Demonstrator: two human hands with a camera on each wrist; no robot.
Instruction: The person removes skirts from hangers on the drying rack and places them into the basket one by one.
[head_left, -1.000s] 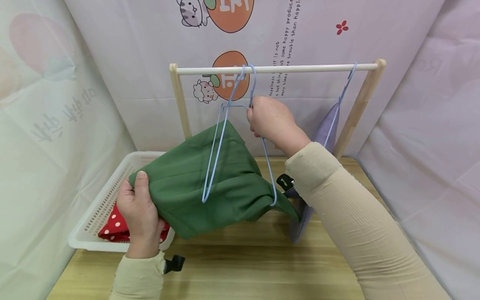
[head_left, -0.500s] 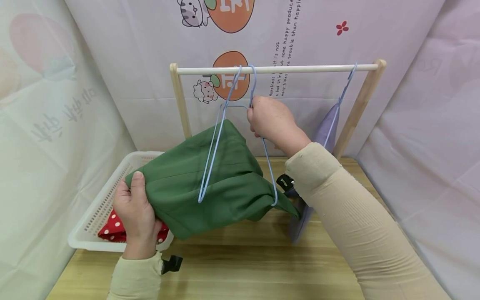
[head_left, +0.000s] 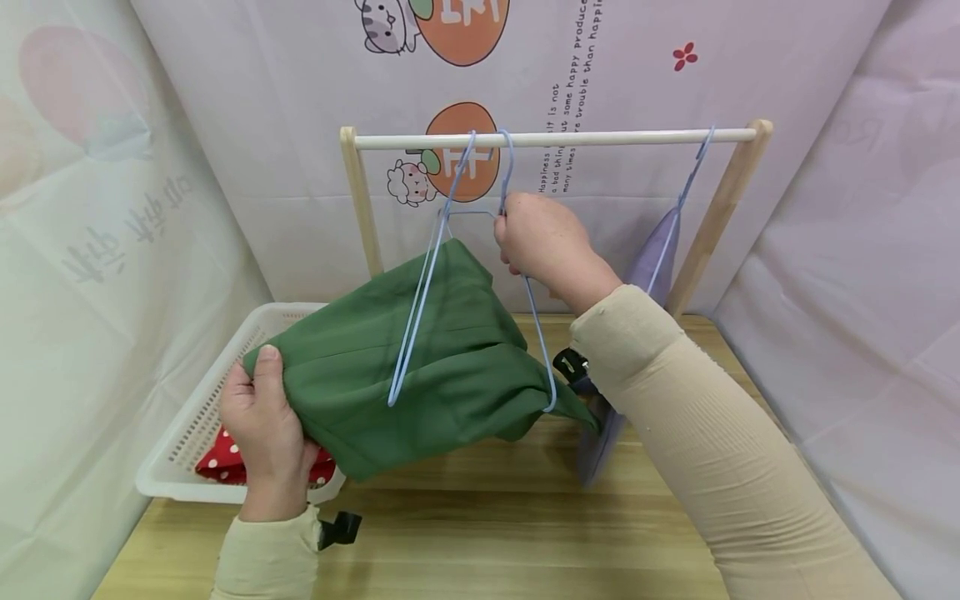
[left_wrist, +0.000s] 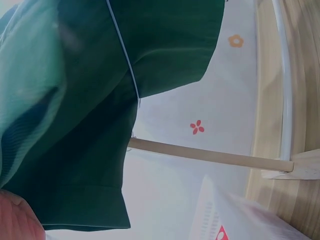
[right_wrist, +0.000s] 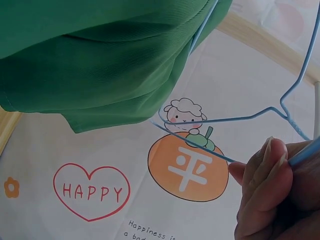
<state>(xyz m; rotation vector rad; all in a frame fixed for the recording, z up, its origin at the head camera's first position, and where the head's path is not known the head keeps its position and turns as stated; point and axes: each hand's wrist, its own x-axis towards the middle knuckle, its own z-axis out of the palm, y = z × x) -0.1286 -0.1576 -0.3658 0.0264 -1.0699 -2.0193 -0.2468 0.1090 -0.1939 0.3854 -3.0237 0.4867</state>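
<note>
My left hand [head_left: 266, 425] pinches the left edge of a green piece of clothing [head_left: 420, 350], thumb on top, and holds it stretched out to the left. My right hand [head_left: 551, 246] grips a blue wire hanger [head_left: 537, 325] just under its hook, which sits on the rod. The cloth gathers at this hanger's lower bar, and a narrow tail of it sticks out to the right. A second blue hanger [head_left: 420, 325], seen nearly edge-on, hangs on the rod to the left and crosses in front of the cloth. In the right wrist view, my fingers [right_wrist: 262, 190] curl at the wire.
The white rod [head_left: 600, 137] runs between wooden posts. At its right end a lavender garment [head_left: 656, 258] hangs on another blue hanger. A white basket [head_left: 168, 450] with red polka-dot cloth [head_left: 225, 458] stands on the wooden table [head_left: 480, 542], partly behind my left hand.
My left hand has drawn the green cloth's edge a little to the left and slightly down. The left hanger has shifted left along the rod. My right hand stays in place.
</note>
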